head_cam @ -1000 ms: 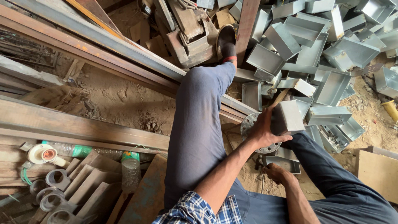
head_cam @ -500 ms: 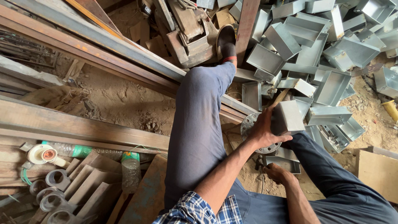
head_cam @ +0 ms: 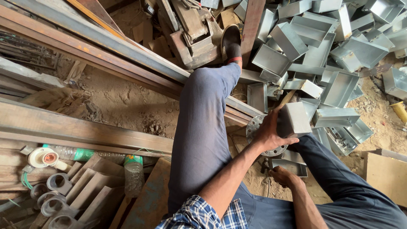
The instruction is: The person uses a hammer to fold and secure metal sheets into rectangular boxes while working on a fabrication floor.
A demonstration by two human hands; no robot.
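A: What is biggest here?
B: The heap of grey sheet-metal boxes (head_cam: 339,46), far right. Then the rusty steel beams (head_cam: 97,42) at left.
A: And the hands?
B: The left hand (head_cam: 268,133) clamps one metal box (head_cam: 295,120) on a round flange (head_cam: 256,127), near centre. The right hand (head_cam: 283,176) is lower; its fingers I cannot tell.
A: How far is the work?
B: I think many boxes remain.

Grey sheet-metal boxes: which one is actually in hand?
The closed-faced grey sheet-metal box gripped by the left hand, resting over the round steel flange. The other boxes lie loose in the pile beyond, untouched.
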